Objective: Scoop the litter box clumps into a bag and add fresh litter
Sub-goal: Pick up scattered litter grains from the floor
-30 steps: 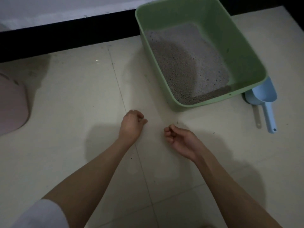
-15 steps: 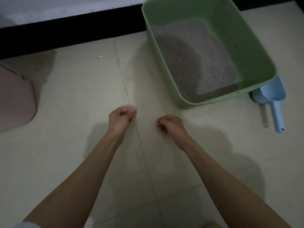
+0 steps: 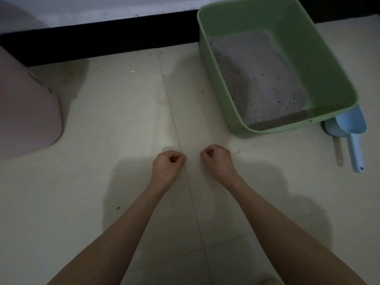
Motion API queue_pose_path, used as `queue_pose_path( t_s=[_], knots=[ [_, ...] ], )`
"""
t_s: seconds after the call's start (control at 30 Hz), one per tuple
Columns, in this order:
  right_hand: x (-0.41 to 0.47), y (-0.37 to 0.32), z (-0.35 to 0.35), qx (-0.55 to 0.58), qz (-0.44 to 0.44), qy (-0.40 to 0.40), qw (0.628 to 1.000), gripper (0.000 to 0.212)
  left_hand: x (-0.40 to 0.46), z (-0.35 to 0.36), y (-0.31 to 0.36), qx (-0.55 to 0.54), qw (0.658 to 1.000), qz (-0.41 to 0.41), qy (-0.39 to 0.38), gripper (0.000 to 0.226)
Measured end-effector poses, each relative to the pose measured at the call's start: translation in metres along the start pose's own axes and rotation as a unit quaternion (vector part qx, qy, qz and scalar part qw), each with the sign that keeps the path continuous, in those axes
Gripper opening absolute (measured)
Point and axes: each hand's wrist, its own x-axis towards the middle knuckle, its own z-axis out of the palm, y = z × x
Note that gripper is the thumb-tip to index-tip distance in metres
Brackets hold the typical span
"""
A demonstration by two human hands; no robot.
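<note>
Beside one litter box [image 3: 339, 64], one scoop [image 3: 352, 130], two empty fists.

Both bare forearms reach forward and converge. The left hand [image 3: 167, 164] and right hand [image 3: 218, 161] sit side by side, close but apart, backs up. Each has its fingers curled into a loose fist, holding nothing.

Home interior, dim floor-level corner. Cream tiled floor [image 3: 123, 112] with grout lines, dark baseboard [image 3: 102, 41] under a pale wall [image 3: 92, 9]. Green litter box [image 3: 337, 75] holding grey litter [image 3: 261, 79] sits on the tiles, blue scoop [image 3: 352, 128] just beside it; pink plastic container [image 3: 26, 112] at left. Pet-keeping household space.
</note>
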Motion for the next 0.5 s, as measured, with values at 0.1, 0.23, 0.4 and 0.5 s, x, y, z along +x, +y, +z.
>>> queue_pose_path(
  t_s=[0.1,0.23,0.4,0.5],
  knots=[
    [-0.009,0.01,-0.008,0.242,0.101,0.022,0.965,0.016,0.0,0.015,0.006,0.1,0.993,0.063,-0.018,0.013],
    [-0.021,0.029,-0.02,0.528,0.215,0.0,0.822,0.02,0.001,0.033,0.008,0.16,0.981,0.103,-0.035,0.021],
    [-0.017,0.039,-0.028,0.537,0.199,0.006,0.82,0.02,0.006,0.041,0.011,0.202,0.97,0.133,-0.034,0.019],
    [-0.015,0.042,-0.029,0.534,0.191,0.001,0.824,0.023,0.006,0.044,0.014,0.23,0.962,0.14,-0.038,0.018]
  ],
)
